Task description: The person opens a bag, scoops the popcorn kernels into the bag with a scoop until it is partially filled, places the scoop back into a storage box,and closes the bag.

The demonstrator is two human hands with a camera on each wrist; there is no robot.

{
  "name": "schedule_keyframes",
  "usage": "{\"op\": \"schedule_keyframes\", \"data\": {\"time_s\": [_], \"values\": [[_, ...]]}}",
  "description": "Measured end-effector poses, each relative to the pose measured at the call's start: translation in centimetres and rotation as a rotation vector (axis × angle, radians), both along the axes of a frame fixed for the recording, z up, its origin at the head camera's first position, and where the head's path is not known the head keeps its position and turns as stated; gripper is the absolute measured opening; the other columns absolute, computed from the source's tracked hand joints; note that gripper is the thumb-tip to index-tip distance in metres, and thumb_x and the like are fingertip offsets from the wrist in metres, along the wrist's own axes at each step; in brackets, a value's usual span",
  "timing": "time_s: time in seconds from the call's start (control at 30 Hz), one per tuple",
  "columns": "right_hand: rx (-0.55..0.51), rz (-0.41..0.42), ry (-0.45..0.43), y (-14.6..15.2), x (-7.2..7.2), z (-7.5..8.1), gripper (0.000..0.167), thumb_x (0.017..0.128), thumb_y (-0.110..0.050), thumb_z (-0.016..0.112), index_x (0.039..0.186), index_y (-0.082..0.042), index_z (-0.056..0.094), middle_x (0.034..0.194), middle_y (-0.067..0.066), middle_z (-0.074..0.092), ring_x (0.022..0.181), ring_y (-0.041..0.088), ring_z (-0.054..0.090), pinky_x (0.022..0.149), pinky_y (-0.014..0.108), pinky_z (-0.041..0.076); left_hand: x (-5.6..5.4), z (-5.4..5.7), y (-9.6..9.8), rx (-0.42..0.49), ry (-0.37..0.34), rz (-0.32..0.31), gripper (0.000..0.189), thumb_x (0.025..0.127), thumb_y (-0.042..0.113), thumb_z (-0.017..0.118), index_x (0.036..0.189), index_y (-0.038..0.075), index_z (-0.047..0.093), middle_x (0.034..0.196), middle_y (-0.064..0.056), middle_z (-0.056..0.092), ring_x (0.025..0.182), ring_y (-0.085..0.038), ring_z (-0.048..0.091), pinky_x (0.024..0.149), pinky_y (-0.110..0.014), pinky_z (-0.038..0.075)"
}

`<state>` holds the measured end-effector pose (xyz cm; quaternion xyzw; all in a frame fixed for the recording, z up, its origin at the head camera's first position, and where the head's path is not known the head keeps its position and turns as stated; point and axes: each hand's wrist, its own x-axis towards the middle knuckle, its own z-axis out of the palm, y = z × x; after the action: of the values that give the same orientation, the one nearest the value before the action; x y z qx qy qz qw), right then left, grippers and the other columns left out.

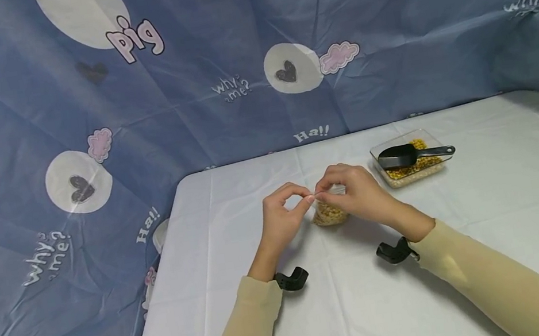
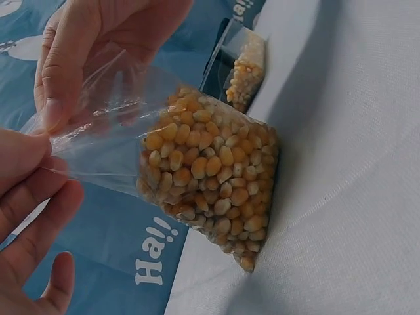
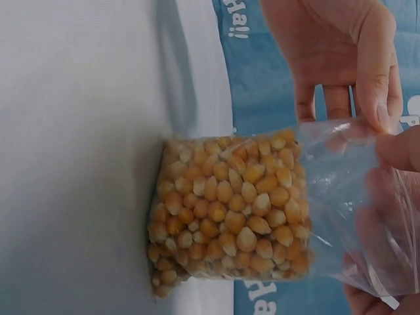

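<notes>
A clear plastic bag (image 1: 329, 215), its lower part full of yellow corn kernels, stands on the white tablecloth between both hands. In the left wrist view the kernels (image 2: 210, 170) fill the bag's bottom, and the upper plastic is drawn together toward the fingertips. My left hand (image 1: 281, 215) pinches the bag's top edge between thumb and forefinger. Right beside it, my right hand (image 1: 357, 192) pinches the same edge, the two sets of fingertips nearly touching. The right wrist view shows the bag's transparent upper part (image 3: 335, 190) above the kernels (image 3: 230, 207).
At the back right sits a clear rectangular container (image 1: 414, 176) with more corn kernels in it. A black scoop (image 1: 406, 155) lies across its top, handle pointing right. Behind the white-covered table (image 1: 232, 197) hangs a blue printed cloth (image 1: 209, 43).
</notes>
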<state>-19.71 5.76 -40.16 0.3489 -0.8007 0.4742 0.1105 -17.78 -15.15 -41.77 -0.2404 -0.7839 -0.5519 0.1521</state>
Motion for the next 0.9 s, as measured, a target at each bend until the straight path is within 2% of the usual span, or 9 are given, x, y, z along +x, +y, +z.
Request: {"op": "schedule_keyframes", "data": {"time_s": [0.17, 0.3, 0.4, 0.6, 0.77, 0.9], "values": [[0.015, 0.001, 0.019, 0.5, -0.2, 0.0, 0.006, 0.092, -0.024, 0.077, 0.09, -0.018, 0.076, 0.087, -0.015, 0.067, 0.086, 0.019, 0.063, 0.075, 0.047, 0.048, 0.2, 0.3, 0.2, -0.024, 0.004, 0.009, 0.006, 0.092, 0.012, 0.077, 0.089, 0.017, 0.075, 0.089, 0.008, 0.069, 0.084, -0.014, 0.066, 0.082, -0.043, 0.053], [0.046, -0.001, 0.028, 0.9, -0.3, -0.1, 0.005, 0.092, -0.024, 0.078, 0.09, -0.02, 0.075, 0.088, -0.015, 0.067, 0.087, 0.015, 0.062, 0.075, 0.043, 0.048, 0.2, 0.3, 0.2, -0.034, 0.0, 0.019, 0.005, 0.091, 0.013, 0.077, 0.088, 0.016, 0.075, 0.087, 0.008, 0.069, 0.083, -0.013, 0.066, 0.082, -0.035, 0.052], [0.06, -0.001, 0.039, 1.3, -0.3, 0.0, 0.004, 0.092, -0.023, 0.077, 0.091, -0.02, 0.075, 0.089, -0.014, 0.066, 0.088, 0.01, 0.06, 0.076, 0.041, 0.049, 0.1, 0.4, 0.1, -0.036, -0.006, 0.023, 0.007, 0.09, 0.011, 0.078, 0.087, 0.016, 0.075, 0.086, 0.007, 0.07, 0.082, -0.013, 0.066, 0.083, -0.039, 0.052], [0.074, 0.0, 0.088, 2.0, -0.3, 0.1, 0.007, 0.091, -0.017, 0.077, 0.092, -0.022, 0.074, 0.091, -0.013, 0.067, 0.089, 0.008, 0.06, 0.075, 0.041, 0.049, 0.0, 0.6, -0.2, -0.036, -0.01, 0.018, 0.009, 0.09, 0.009, 0.078, 0.087, 0.017, 0.075, 0.087, 0.005, 0.07, 0.083, -0.013, 0.066, 0.085, -0.054, 0.051], [0.092, -0.003, 0.128, 2.4, -0.3, 0.0, 0.006, 0.091, -0.015, 0.077, 0.091, -0.019, 0.073, 0.091, -0.013, 0.066, 0.089, 0.009, 0.06, 0.075, 0.039, 0.048, 0.0, 0.6, -0.4, -0.039, -0.014, 0.032, 0.009, 0.088, 0.006, 0.079, 0.085, 0.015, 0.076, 0.086, 0.005, 0.071, 0.084, -0.012, 0.066, 0.088, -0.054, 0.05], [0.111, -0.018, 0.127, 2.7, -0.3, 0.0, 0.007, 0.091, -0.017, 0.077, 0.091, -0.021, 0.072, 0.091, -0.014, 0.066, 0.09, 0.009, 0.06, 0.075, 0.036, 0.046, 0.0, 0.5, -0.6, -0.043, -0.019, 0.037, 0.01, 0.088, 0.007, 0.079, 0.084, 0.015, 0.076, 0.085, 0.006, 0.071, 0.084, -0.012, 0.066, 0.089, -0.054, 0.049]]}}
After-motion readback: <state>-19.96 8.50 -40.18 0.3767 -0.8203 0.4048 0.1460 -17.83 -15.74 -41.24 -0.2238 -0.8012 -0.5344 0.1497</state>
